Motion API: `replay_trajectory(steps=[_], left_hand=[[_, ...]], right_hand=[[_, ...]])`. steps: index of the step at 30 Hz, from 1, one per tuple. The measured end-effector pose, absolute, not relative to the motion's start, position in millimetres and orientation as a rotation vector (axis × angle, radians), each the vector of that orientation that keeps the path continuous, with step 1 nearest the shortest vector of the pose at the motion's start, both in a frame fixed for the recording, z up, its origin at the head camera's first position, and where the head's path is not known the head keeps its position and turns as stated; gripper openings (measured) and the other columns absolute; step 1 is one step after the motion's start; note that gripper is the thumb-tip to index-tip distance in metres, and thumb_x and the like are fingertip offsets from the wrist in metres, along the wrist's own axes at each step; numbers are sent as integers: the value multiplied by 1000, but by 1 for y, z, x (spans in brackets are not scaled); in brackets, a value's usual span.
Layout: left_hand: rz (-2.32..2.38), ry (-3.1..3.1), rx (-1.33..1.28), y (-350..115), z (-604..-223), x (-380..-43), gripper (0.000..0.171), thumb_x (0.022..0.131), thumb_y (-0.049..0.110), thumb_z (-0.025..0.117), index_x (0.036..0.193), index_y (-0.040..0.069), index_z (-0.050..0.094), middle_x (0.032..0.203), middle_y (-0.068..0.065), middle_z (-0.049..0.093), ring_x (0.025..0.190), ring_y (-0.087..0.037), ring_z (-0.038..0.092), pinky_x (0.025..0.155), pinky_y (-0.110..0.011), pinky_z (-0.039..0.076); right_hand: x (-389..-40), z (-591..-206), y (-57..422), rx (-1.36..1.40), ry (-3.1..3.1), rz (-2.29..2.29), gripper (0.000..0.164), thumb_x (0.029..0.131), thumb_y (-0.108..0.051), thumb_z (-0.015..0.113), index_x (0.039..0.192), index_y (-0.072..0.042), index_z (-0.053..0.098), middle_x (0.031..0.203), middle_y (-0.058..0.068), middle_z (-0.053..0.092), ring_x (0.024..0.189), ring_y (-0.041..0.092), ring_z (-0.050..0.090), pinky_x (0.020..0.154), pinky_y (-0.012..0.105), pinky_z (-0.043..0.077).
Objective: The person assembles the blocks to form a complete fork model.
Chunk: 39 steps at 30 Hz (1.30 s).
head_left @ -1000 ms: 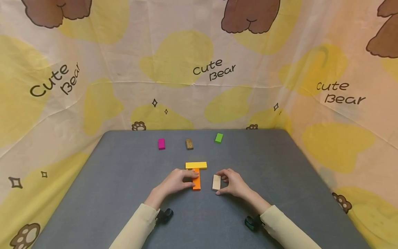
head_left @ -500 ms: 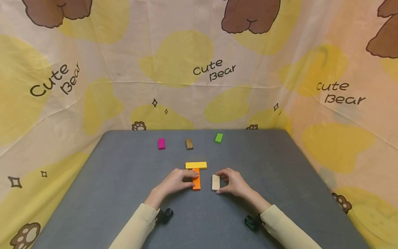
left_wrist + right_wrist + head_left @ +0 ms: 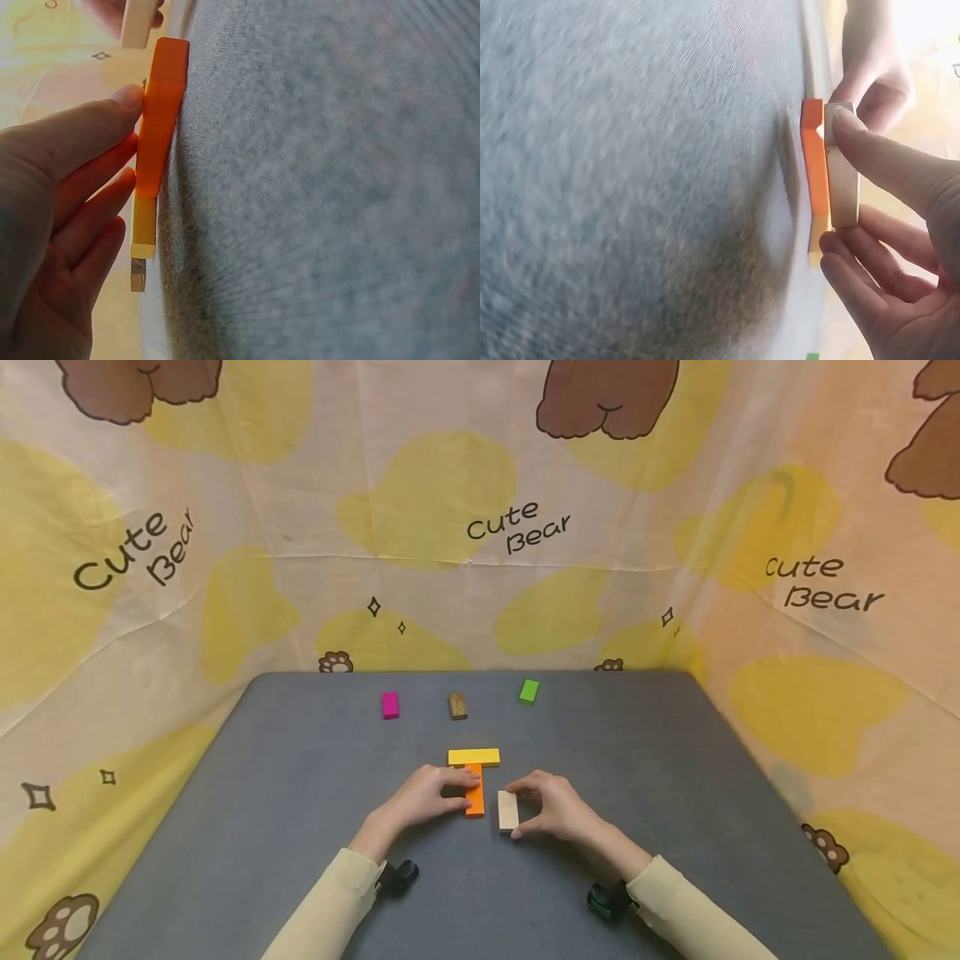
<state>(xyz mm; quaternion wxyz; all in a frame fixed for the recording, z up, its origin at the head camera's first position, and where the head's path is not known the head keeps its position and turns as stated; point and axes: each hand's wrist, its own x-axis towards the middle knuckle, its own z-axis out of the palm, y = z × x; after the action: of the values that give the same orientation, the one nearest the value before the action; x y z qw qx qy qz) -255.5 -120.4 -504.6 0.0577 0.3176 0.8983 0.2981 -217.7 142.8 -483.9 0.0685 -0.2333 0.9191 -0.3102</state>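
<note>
L hand [image 3: 426, 799] rests on the grey surface [image 3: 300, 793] w/ fingers [image 3: 90, 139] laid fairly straight, close together, tips against the left side of the orange block [image 3: 474, 792]; thumb tip touches the block's long edge in the left wrist view; nothing is curled round it. Orange block lies flat, long axis pointing away from the person, its far end meeting the yellow block [image 3: 473, 757], which lies crosswise; the two make a T near the surface's middle.

R hand [image 3: 553, 807] pinches the pale wood block [image 3: 508, 811] btwn thumb and curled fingers [image 3: 870, 285]; thumb tip [image 3: 847, 124] sits on the block's near end in the right wrist view. Pale block lies just right of the orange one, roughly parallel; head view shows a narrow gap; right wrist view shows them side by side, touching or nearly so; can't tell which.

Far side of the surface: pink block [image 3: 390, 704], dark wood block [image 3: 457, 705], green block [image 3: 528, 691] in a row, well apart from each other and from the hands. Cream sleeves [image 3: 330, 902] cover both forearms; a black wrist cam [image 3: 397, 877] sits by each cuff. Bear-print cloth [image 3: 517, 527] backs and flanks the surface.
</note>
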Motion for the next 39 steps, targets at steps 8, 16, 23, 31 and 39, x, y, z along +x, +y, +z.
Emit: replay_trajectory(steps=[8,16,23,31,39], left_hand=[[911,2716,957,-121,-505,-256,35,87,29,71,122,24,68,128,4,67,125,-14,60,107,-40,48],[898,2723,986,-121,-504,-257,36,87,29,71,122,22,69,126,4,68,125,-14,60,107,-38,48],[897,2731,989,-121,-505,-257,36,86,29,72,122,23,69,128,3,67,125,-15,61,106,-38,49],[909,2723,995,-121,-507,-256,36,86,28,72,122,23,69,129,4,66,125,-14,61,106,-38,48],[911,2727,1000,-122,-507,-256,36,86,27,72,122,22,68,129,3,66,125,-14,61,106,-38,48]], right_hand=[[-211,-479,135,-755,2743,-929,62,64,-34,89,119,-15,68,109,0,66,101,17,64,90,35,58],[-208,-481,126,-805,2697,-948,62,64,-33,89,119,-15,68,108,0,66,103,16,65,90,30,58],[-205,-483,121,-859,2705,-904,63,63,-36,89,118,-17,68,107,-3,67,103,14,64,89,26,55],[-202,-486,116,-881,2690,-899,62,63,-38,89,117,-17,68,108,-3,67,103,14,63,91,27,55],[-203,-489,111,-868,2672,-889,61,63,-38,89,117,-19,68,108,-4,66,102,11,63,90,24,55]])
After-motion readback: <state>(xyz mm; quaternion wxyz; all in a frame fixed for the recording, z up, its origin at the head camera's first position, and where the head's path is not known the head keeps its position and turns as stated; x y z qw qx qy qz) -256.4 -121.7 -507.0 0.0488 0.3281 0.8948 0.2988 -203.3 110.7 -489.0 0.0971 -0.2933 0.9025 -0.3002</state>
